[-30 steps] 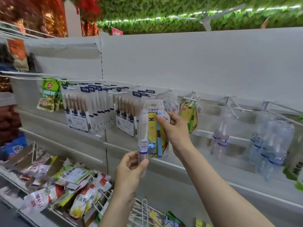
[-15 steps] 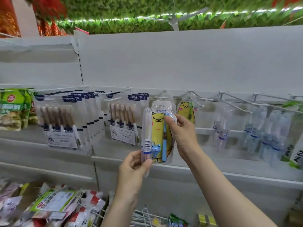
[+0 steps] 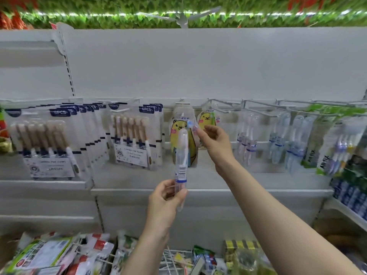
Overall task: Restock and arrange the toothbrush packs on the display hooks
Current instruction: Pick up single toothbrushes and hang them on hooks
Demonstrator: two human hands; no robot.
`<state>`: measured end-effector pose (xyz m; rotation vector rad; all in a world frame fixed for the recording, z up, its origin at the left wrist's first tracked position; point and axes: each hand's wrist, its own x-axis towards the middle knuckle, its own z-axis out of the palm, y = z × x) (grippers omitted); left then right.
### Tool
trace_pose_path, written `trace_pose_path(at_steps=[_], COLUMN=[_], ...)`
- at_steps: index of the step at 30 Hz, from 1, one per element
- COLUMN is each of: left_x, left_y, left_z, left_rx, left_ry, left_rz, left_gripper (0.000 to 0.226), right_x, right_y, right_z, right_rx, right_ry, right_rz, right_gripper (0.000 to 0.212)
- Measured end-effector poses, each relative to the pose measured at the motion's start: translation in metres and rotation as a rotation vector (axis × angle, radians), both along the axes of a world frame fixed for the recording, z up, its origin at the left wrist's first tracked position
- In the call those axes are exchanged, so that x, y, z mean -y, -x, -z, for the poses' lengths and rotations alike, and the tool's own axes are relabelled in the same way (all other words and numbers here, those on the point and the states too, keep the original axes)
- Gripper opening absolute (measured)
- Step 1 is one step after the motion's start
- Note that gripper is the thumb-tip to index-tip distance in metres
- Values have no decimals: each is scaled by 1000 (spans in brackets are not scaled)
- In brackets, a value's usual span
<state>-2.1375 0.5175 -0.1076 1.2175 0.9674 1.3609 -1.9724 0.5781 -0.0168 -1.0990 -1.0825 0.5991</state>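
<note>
A slim clear plastic toothbrush tube with a barcode label and a blue band is held upright at its lower end by the left hand, fingers and thumb curled round it, seemingly kept ready for hanging while space is sorted. The right hand is raised to the white wire display hooks, arm extended up from the lower right; its fingertips appear to pinch the edge of a yellow bear-printed toothbrush pack hanging on a hook, though blur makes the pinch uncertain. The pack is probably being steadied or straightened. A second yellow bear pack hangs just beside it. To the left, white card packs of six brown-bristled toothbrushes hang in rows; clear tubes hang to the right.
</note>
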Motion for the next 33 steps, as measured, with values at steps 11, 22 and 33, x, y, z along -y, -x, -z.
trace_pose_path(at_steps=[11,22,33], left_x=[32,67,63], left_y=[-99,-202,-226], left_z=[-3,-21,-22], left_rx=[-7,24,-2], left_ry=[5,-27,-20], left_rz=[122,172,58], left_gripper=[26,27,19], right_x=[87,121,101], right_y=[-75,-174,-190], right_z=[-8,-26,-25], right_rx=[85,36,55], right_ry=[45,8,-15], right_rz=[-293,-230,-220], right_gripper=[25,32,24])
